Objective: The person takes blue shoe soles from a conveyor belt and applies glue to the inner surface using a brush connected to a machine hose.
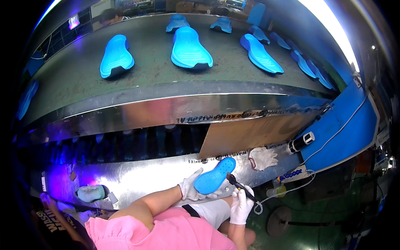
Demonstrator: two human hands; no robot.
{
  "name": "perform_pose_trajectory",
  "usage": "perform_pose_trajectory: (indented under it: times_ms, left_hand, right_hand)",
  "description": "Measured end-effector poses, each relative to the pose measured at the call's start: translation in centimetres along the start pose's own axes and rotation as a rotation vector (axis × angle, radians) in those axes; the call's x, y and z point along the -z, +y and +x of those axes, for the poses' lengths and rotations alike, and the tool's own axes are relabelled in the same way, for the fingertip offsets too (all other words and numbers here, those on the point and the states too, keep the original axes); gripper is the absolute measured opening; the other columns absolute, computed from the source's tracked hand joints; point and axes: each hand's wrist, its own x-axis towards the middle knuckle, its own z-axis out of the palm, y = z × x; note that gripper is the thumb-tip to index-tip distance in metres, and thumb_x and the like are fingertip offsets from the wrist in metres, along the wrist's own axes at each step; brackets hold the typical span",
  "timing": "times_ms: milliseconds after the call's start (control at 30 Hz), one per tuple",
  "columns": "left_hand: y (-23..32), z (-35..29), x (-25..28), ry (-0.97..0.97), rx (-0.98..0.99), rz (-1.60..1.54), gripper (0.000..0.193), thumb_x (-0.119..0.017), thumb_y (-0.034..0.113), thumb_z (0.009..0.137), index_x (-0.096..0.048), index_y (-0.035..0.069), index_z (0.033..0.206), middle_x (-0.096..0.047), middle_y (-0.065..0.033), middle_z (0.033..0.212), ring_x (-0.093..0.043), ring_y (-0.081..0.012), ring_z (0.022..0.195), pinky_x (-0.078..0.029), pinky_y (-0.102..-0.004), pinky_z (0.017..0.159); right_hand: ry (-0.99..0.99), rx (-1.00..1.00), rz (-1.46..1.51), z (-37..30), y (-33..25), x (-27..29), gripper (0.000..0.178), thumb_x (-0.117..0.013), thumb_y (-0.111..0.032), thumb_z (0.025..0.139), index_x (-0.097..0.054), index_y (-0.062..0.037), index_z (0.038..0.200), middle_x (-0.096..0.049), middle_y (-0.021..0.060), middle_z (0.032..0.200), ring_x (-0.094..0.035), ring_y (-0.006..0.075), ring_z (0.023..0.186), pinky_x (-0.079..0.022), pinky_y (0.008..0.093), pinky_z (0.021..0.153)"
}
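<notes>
My left hand [191,188], in a white glove, holds a blue shoe sole [214,176] from its left side and underneath. The sole is tilted, and small round marks show on its upper face. My right hand [241,206], also gloved in white, is closed round a black-handled brush [234,181]. Its dark bristles are close to the right edge of the sole; I cannot tell whether they touch. A thin pale tube [259,207] shows beside the brush handle. Some left fingers are hidden under the sole.
Several bright blue soles, one of them a middle sole [191,49], lie on the dark conveyor belt [150,62] ahead. On the metal ledge [137,175] are a spare white glove [263,158], a black-and-white cylinder [301,142] and a pale green object [90,193]. A person's arm [62,218] shows at lower left.
</notes>
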Motion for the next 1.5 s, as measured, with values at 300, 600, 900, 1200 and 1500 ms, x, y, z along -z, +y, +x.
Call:
perform_pose_trajectory:
  times_ms: [300,600,900,1200,1500]
  left_hand:
    - [0.2,0.6,-1.3,0.160,0.051,-0.072,0.099,-0.026,0.081,0.088,-0.048,-0.003,0.135,-0.059,-0.0341,0.113,-0.063,-0.0423,0.094,-0.056,-0.0434,0.079]
    - [-2.0,3.5,-7.5,-0.186,0.046,-0.115,0.092,-0.047,0.079,0.080,-0.048,0.008,0.137,-0.057,-0.0271,0.121,-0.063,-0.0355,0.086,-0.056,-0.0420,0.068]
    - [-4.1,5.5,-9.8,-0.093,-0.055,-0.051,0.087,-0.047,0.078,0.082,-0.055,0.007,0.131,-0.061,-0.0280,0.108,-0.062,-0.0353,0.077,-0.054,-0.0406,0.063]
    - [-3.9,5.0,-9.0,-0.148,-0.130,0.024,0.100,-0.030,0.085,0.083,-0.052,0.002,0.136,-0.062,-0.0297,0.116,-0.067,-0.0394,0.083,-0.056,-0.0437,0.070]
    - [-3.8,5.6,-9.7,-0.045,-0.202,0.021,0.090,-0.033,0.080,0.086,-0.057,0.004,0.129,-0.065,-0.0227,0.108,-0.064,-0.0373,0.084,-0.055,-0.0441,0.074]
  right_hand:
    - [-0.094,0.035,0.036,0.4,-1.1,0.2,0.027,-0.057,-0.011,0.099,-0.049,-0.0023,0.123,-0.059,0.0108,0.105,-0.061,0.0159,0.088,-0.053,0.0259,0.072]
    - [-0.101,0.230,0.227,1.8,-6.0,-0.9,0.024,-0.060,-0.007,0.096,-0.053,-0.0031,0.119,-0.058,0.0064,0.106,-0.057,0.0124,0.088,-0.052,0.0246,0.075]
    - [-0.035,0.151,0.336,0.5,-6.3,0.3,0.027,-0.058,-0.016,0.100,-0.052,-0.0030,0.122,-0.062,0.0094,0.107,-0.064,0.0135,0.093,-0.057,0.0240,0.078]
    - [0.106,0.192,0.207,0.9,-5.2,-0.3,0.019,-0.061,-0.003,0.094,-0.054,-0.0002,0.112,-0.063,0.0084,0.095,-0.061,0.0117,0.078,-0.055,0.0229,0.068]
    - [0.177,0.232,0.095,0.6,-5.0,-0.5,0.022,-0.064,-0.002,0.092,-0.055,0.0039,0.111,-0.064,0.0104,0.092,-0.063,0.0129,0.073,-0.056,0.0255,0.064]
